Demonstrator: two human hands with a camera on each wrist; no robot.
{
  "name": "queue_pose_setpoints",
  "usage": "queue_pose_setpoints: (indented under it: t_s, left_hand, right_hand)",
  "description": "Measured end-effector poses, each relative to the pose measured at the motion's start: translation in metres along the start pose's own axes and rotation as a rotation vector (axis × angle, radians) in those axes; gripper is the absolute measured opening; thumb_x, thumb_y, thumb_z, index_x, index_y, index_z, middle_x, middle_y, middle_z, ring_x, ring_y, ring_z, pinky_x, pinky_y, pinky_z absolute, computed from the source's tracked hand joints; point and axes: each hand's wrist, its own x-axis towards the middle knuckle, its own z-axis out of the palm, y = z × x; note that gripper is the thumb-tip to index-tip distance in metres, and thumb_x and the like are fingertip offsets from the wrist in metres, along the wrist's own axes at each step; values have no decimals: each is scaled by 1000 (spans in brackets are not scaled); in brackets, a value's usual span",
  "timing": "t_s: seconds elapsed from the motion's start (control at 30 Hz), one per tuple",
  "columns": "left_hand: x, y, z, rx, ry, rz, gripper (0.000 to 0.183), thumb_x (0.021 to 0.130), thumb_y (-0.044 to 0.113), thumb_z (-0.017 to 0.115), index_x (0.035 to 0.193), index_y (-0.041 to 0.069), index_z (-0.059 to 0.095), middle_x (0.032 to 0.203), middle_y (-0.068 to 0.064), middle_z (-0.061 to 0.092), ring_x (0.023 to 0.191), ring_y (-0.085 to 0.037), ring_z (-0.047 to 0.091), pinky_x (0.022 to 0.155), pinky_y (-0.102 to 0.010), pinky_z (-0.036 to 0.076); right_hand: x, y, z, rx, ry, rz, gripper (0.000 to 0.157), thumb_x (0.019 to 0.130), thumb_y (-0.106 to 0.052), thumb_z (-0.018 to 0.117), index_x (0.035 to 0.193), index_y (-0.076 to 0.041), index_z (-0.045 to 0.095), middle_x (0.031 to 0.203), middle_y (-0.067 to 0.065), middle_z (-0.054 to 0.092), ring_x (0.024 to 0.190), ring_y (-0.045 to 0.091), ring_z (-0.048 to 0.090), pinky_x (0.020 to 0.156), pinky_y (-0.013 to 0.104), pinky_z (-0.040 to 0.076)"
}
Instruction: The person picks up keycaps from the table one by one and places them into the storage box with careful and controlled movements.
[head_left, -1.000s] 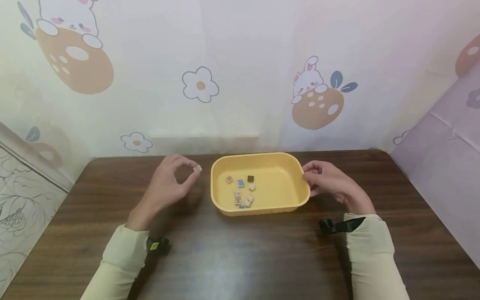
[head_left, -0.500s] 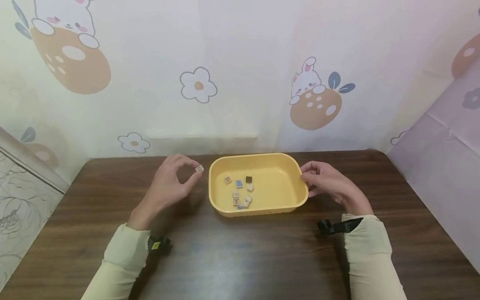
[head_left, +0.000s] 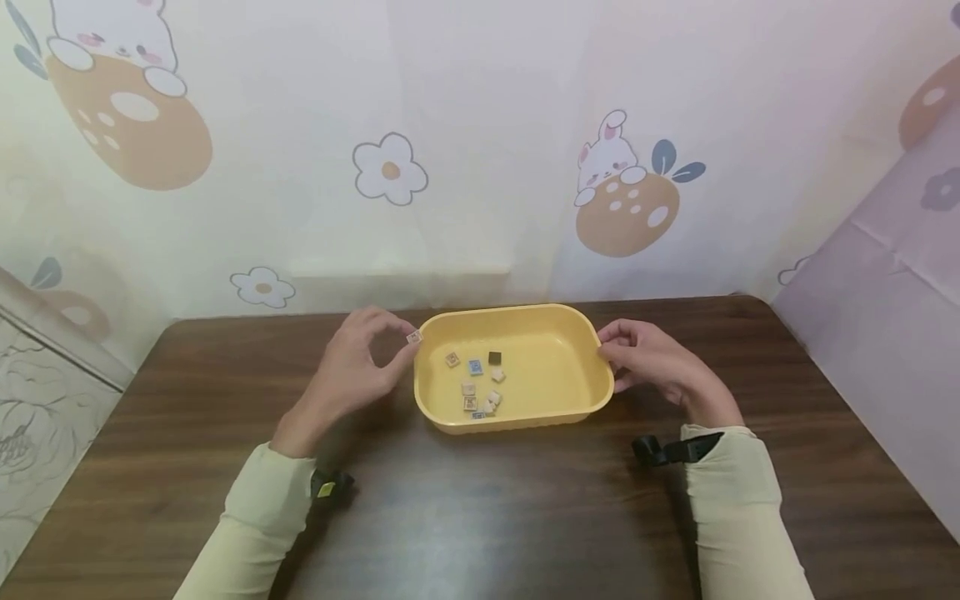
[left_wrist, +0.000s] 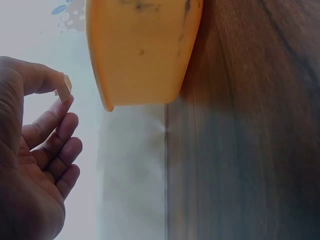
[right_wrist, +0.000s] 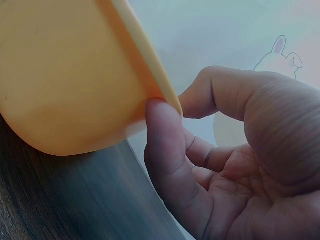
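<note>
Between the thumb and forefinger of my left hand (head_left: 358,367) is a small square cream tile (head_left: 415,337) with a marking on its face. In the head view it overlaps the left rim of a yellow plastic tub (head_left: 519,422); the left wrist view puts the tile (left_wrist: 64,90) level with the tub's rim, its other fingers loosely curled below. My right hand (head_left: 663,362) pinches the tub's right rim, thumb and forefinger meeting at the edge in the right wrist view. Inside the tub lie several similar small pieces, among them a blue tile (head_left: 476,367) and a black tile (head_left: 495,358).
The tub stands near the back of a dark wooden table (head_left: 480,508). Behind it rises a wall (head_left: 480,208) covered with a rabbit and flower print. Black camera straps sit on both wrists.
My left hand has moved right with the tile, from beside the tub to its left rim. The right hand keeps its hold on the rim. The head view has shifted slightly.
</note>
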Motion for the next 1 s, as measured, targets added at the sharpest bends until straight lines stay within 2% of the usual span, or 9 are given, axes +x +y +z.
queue_pose_setpoints:
  t_s: [0.1, 0.63, 1.0]
  left_hand:
    - [1, 2, 3, 3, -5, -8, 19, 96, 31, 76, 105, 15, 76, 110, -3, 73, 117, -26, 61, 110, -51, 48]
    - [13, 11, 18, -4, -26, 43, 23, 96, 34, 74, 107, 14, 78, 110, -1, 72, 116, -24, 61, 107, -49, 50]
    - [16, 20, 27, -21, -68, 23, 20, 95, 32, 75, 107, 17, 79, 113, -6, 72, 115, -24, 60, 104, -48, 50]
  right_hand:
    - [-1, 1, 1, 1, 0, 1, 45, 101, -14, 61, 136, 11, 47, 98, 5, 68, 82, 13, 69, 71, 31, 65]
    - [-2, -2, 0, 17, -6, -19, 45, 101, -13, 63, 135, 11, 48, 97, 6, 71, 81, 14, 71, 72, 32, 66]
    - [-3, -2, 0, 24, -7, -17, 44, 102, -13, 63, 135, 11, 48, 97, 8, 71, 81, 15, 71, 72, 32, 66]
